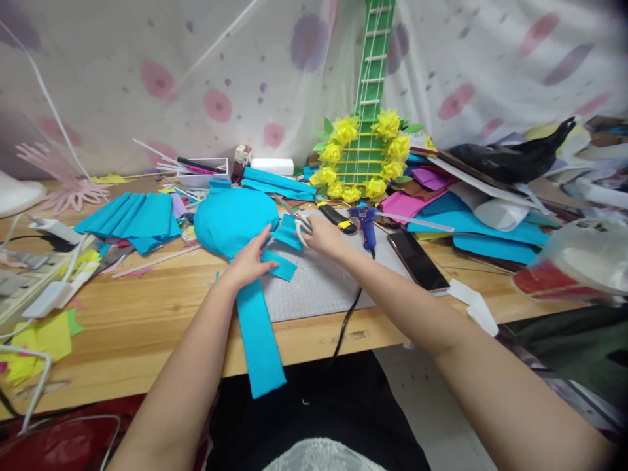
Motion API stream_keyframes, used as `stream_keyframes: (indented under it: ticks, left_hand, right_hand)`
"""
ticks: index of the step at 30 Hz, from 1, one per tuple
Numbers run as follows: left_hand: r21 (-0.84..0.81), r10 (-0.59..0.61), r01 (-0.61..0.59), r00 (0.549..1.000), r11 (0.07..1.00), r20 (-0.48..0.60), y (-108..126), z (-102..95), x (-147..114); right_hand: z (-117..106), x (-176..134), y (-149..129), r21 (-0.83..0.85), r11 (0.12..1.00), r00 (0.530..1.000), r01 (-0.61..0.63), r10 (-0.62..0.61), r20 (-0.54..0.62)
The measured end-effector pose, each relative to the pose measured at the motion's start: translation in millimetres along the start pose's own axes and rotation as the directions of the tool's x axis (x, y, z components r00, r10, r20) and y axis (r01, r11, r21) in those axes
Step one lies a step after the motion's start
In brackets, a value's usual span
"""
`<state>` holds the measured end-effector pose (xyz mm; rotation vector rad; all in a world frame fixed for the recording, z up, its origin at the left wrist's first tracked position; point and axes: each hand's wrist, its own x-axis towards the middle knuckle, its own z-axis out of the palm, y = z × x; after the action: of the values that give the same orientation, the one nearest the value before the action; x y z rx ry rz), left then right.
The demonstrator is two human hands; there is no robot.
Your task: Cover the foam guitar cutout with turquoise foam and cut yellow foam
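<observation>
A long turquoise felt strip (260, 327) runs from the table's middle over the front edge toward me. My left hand (250, 260) presses its upper part flat, fingers spread, beside a rounded turquoise felt mound (233, 219). My right hand (321, 234) grips a pair of scissors (297, 219) whose blades sit at a small turquoise piece (289, 232) at the strip's far end. Both hands work over a grey cutting mat (318, 281).
A blue glue gun (367, 226) and a yellow-black cutter (338, 218) lie behind my right hand, a dark phone (417, 260) to its right. Pleated turquoise felt (135, 221) lies left, a green guitar model with yellow flowers (363, 157) behind. Power strips and cables crowd the left edge.
</observation>
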<state>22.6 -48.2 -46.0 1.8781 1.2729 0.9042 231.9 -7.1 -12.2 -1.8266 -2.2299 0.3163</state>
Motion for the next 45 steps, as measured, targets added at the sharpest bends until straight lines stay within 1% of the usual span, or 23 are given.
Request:
stream_keyframes:
  ticks: [2, 4, 6, 9, 11, 13, 14, 15, 17, 19, 21, 23, 26, 28, 30, 32, 34, 35, 38, 40, 42, 43, 45]
  left_hand:
    - [-0.018, -0.012, 0.011, 0.994, 1.000, -0.111, -0.1, -1.7, 0.6]
    - [-0.009, -0.018, 0.017, 0.965, 1.000, -0.263, -0.7, -7.6, 1.9]
    - [-0.013, -0.018, 0.014, 0.890, 1.000, -0.455, -3.3, -16.6, 3.8]
    - [-0.139, -0.095, 0.001, 0.728, 0.990, -0.679, -11.7, -31.0, 7.2]
    - [-0.271, -0.184, -0.033, 0.655, 0.962, -0.733, -18.1, -38.1, 8.9]
    - [-0.352, -0.239, -0.060, 0.628, 0.934, -0.740, -21.9, -41.3, 9.4]
    - [-0.353, -0.239, -0.060, 0.632, 0.934, -0.737, -22.2, -41.1, 9.1]
    - [-0.329, -0.219, -0.051, 0.652, 0.943, -0.726, -21.2, -39.9, 8.4]
    - [-0.211, -0.126, -0.033, 0.708, 0.977, -0.695, -16.3, -34.6, 6.5]
    - [-0.043, 0.010, -0.049, 0.760, 0.998, -0.650, -9.1, -27.1, 4.3]
    - [0.099, 0.127, -0.085, 0.799, 0.991, -0.588, -2.1, -19.8, 2.3]
    - [0.187, 0.187, -0.103, 0.837, 0.977, -0.514, 3.1, -14.5, 0.7]
    - [0.257, 0.214, -0.109, 0.878, 0.960, -0.428, 6.8, -10.5, -0.6]
    - [0.277, 0.221, -0.113, 0.891, 0.954, -0.397, 7.6, -8.7, -1.0]
    - [0.283, 0.220, -0.112, 0.897, 0.953, -0.384, 8.1, -6.9, -1.3]
    - [0.278, 0.214, -0.108, 0.898, 0.954, -0.384, 8.6, -5.5, -1.3]
    - [0.267, 0.207, -0.105, 0.897, 0.958, -0.391, 8.7, -6.2, -1.1]
    - [0.258, 0.195, -0.094, 0.895, 0.962, -0.400, 8.5, -7.9, -0.9]
    - [0.236, 0.083, 0.044, 0.860, 0.971, -0.503, 6.1, -18.8, -0.8]
    - [0.242, -0.024, 0.215, 0.790, 0.946, -0.612, 4.0, -27.6, -1.7]
    - [0.271, -0.079, 0.355, 0.724, 0.895, -0.685, 2.6, -32.0, -3.6]
    - [0.297, -0.086, 0.393, 0.715, 0.870, -0.694, 2.7, -31.3, -4.9]
    - [0.361, -0.086, 0.419, 0.742, 0.833, -0.665, 4.5, -23.9, -7.9]
  right_hand:
    - [12.4, -1.6, -8.9, -0.061, 0.997, 0.998, 0.035, -0.038, -0.041]
    - [22.0, 1.8, -13.2, -0.108, 0.994, 0.998, 0.008, -0.014, -0.057]
    - [27.8, 9.8, -12.6, -0.141, 0.989, 0.995, -0.045, 0.032, -0.097]
    - [28.1, 23.8, -6.3, -0.156, 0.978, 0.980, -0.139, 0.113, -0.166]
    - [22.8, 31.1, -2.5, -0.148, 0.967, 0.969, -0.210, 0.186, -0.160]
    - [13.6, 36.3, -1.3, -0.163, 0.955, 0.967, -0.248, 0.235, -0.093]
    - [7.8, 38.4, -1.7, -0.184, 0.954, 0.971, -0.237, 0.237, -0.026]
    - [1.6, 40.6, -2.7, -0.211, 0.955, 0.973, -0.209, 0.225, 0.053]
    - [-10.6, 44.6, -5.2, -0.259, 0.958, 0.967, -0.123, 0.174, 0.184]
    - [-19.8, 47.4, -7.2, -0.289, 0.954, 0.965, -0.081, 0.147, 0.216]
    - [-24.1, 47.0, -8.4, -0.294, 0.950, 0.967, -0.103, 0.165, 0.194]
    - [-23.3, 42.2, -9.7, -0.271, 0.951, 0.968, -0.149, 0.196, 0.154]
    - [-15.9, 29.4, -14.8, -0.197, 0.965, 0.985, -0.172, 0.167, -0.039]
    - [-9.5, 21.7, -20.8, -0.118, 0.988, 0.983, -0.096, 0.076, -0.167]
    - [-3.0, 17.7, -28.2, 0.038, 0.998, 0.986, 0.050, -0.043, -0.158]
    - [4.2, 17.6, -36.0, 0.291, 0.940, 0.983, 0.181, -0.176, -0.042]
    - [13.0, 19.8, -42.6, 0.502, 0.841, 0.960, 0.201, -0.270, 0.068]
    - [18.0, 21.2, -45.0, 0.560, 0.808, 0.956, 0.181, -0.278, 0.092]
    - [33.3, 24.9, -46.4, 0.630, 0.773, 0.988, 0.070, -0.139, 0.061]
    - [41.9, 26.6, -42.5, 0.684, 0.730, 0.999, 0.006, -0.029, 0.022]
    - [48.2, 27.6, -36.5, 0.737, 0.676, 0.999, -0.028, 0.040, 0.001]
    - [50.6, 28.0, -33.4, 0.760, 0.649, 0.998, -0.037, 0.062, -0.005]
    - [54.0, 28.3, -28.4, 0.809, 0.586, 0.996, -0.049, 0.088, -0.003]
